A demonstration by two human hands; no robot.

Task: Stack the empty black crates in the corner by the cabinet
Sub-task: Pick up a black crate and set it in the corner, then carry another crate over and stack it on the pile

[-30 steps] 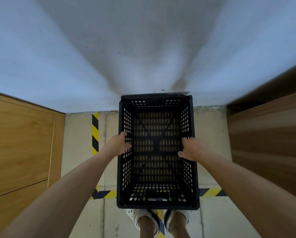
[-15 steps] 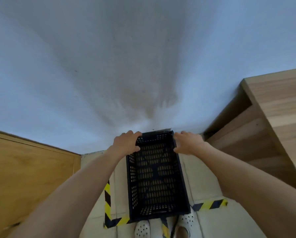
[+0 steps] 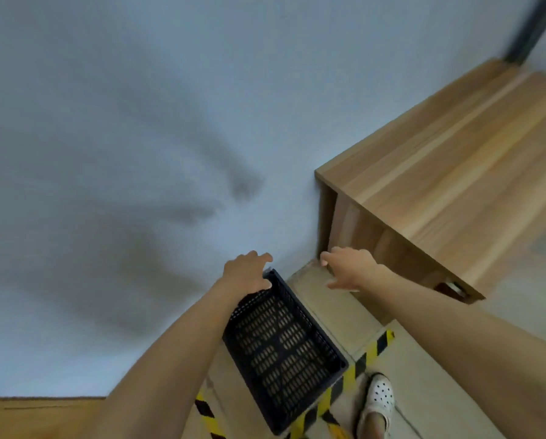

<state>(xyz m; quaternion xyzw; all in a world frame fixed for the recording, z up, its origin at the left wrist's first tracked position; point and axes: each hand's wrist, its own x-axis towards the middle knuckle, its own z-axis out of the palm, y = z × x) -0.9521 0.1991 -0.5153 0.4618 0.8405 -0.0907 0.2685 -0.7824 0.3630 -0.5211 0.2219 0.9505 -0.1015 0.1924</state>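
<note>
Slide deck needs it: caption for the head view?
Left hand on the black crate rim, right hand open beside the wooden cabinet.
</note>
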